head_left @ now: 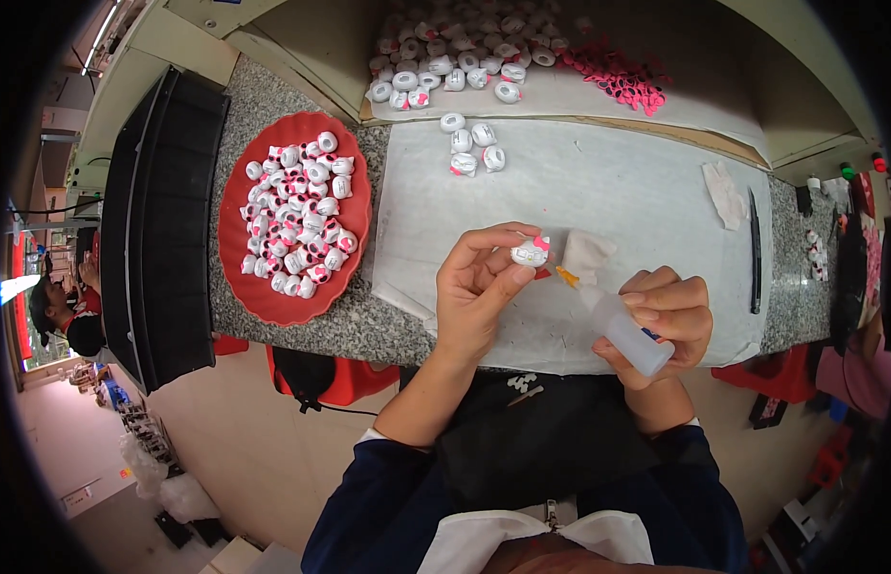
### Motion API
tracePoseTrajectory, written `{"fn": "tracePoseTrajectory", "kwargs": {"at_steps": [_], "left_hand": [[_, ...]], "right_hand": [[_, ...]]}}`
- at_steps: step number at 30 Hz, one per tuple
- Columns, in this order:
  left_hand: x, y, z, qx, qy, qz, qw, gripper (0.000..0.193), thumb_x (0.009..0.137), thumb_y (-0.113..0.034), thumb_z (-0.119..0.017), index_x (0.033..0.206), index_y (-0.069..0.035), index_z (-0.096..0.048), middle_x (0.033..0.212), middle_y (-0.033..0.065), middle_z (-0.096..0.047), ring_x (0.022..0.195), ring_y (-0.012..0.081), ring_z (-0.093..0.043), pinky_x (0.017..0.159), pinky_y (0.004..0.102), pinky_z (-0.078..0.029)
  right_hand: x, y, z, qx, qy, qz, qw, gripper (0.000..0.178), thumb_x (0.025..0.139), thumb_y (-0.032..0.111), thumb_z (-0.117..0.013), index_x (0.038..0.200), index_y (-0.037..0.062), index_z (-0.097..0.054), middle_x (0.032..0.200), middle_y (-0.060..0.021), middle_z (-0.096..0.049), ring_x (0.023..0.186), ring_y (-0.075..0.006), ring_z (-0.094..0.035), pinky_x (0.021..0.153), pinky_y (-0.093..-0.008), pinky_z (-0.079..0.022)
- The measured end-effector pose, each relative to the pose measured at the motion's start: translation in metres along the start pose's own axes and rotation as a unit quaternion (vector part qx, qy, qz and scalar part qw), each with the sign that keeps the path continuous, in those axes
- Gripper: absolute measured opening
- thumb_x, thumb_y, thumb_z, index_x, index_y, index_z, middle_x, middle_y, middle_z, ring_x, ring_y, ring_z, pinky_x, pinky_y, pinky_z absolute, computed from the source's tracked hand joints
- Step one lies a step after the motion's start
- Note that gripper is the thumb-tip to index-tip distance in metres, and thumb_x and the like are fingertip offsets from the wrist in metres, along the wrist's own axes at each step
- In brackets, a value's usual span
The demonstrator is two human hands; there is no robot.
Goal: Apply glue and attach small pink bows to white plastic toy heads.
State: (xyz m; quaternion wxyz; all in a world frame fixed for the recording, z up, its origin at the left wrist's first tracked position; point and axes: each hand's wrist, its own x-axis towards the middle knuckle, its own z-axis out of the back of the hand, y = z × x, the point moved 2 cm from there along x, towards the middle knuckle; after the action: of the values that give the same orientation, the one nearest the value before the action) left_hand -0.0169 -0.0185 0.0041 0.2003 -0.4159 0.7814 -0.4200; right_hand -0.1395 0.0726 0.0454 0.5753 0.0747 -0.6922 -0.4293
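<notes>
Between thumb and fingers, my left hand [477, 287] pinches a small white cat-shaped figure head [530, 252] with a pink bow. My right hand [668, 320] grips a translucent white squeeze bottle [637, 340], tilted so its yellow nozzle tip [567, 275] points toward the figure head. A small gap seems to lie between tip and head. Under the nozzle, a crumpled white cloth [589, 253] lies on the white paper sheet [436, 220]. Beyond my left hand stand several loose white heads [482, 134].
On the left, a red scalloped tray [237, 277] holds many heads with pink bows. The shelf at the back carries a heap of white heads [455, 67] and a pile of pink pieces [632, 81]. Black tweezers [755, 251] and a tissue [723, 195] lie at right.
</notes>
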Motion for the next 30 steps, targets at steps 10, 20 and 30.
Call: {"fn": "tracePoseTrajectory", "kwargs": {"at_steps": [10, 20, 30], "left_hand": [[-0.0012, 0.0005, -0.002, -0.004, 0.007, 0.023, 1.0, 0.032, 0.07, 0.002, -0.055, 0.099, -0.001, -0.041, 0.099, 0.0144, -0.049, 0.087, 0.0207, -0.053, 0.077, 0.0329, -0.043], [-0.0004, -0.001, -0.0027, 0.001, 0.001, 0.009, 1.0, 0.036, 0.07, 0.006, -0.053, 0.103, 0.0, -0.039, 0.101, 0.0152, -0.048, 0.088, 0.0186, -0.052, 0.077, 0.0294, -0.043], [-0.0026, 0.0024, -0.0029, 0.088, 0.037, -0.049, 0.994, 0.032, 0.07, 0.011, -0.051, 0.101, 0.003, -0.044, 0.103, 0.0161, -0.049, 0.094, 0.0175, -0.05, 0.08, 0.0278, -0.041]], "right_hand": [[-0.0043, -0.0031, 0.0008, 0.043, -0.021, 0.017, 0.999, 0.048, 0.043, -0.004, -0.076, 0.083, 0.0034, -0.051, 0.085, -0.01, -0.05, 0.06, -0.0152, -0.05, 0.05, -0.023, -0.04], [0.0, 0.0004, 0.0006, 0.002, 0.015, 0.003, 1.0, 0.04, 0.054, 0.005, -0.073, 0.082, 0.0055, -0.044, 0.078, -0.0075, -0.045, 0.059, -0.0142, -0.045, 0.048, -0.0222, -0.04], [-0.0044, -0.0033, -0.0014, 0.026, -0.017, 0.005, 1.0, 0.049, 0.042, -0.003, -0.076, 0.083, 0.0039, -0.051, 0.083, -0.0112, -0.051, 0.057, -0.0143, -0.05, 0.051, -0.0227, -0.041]]}}
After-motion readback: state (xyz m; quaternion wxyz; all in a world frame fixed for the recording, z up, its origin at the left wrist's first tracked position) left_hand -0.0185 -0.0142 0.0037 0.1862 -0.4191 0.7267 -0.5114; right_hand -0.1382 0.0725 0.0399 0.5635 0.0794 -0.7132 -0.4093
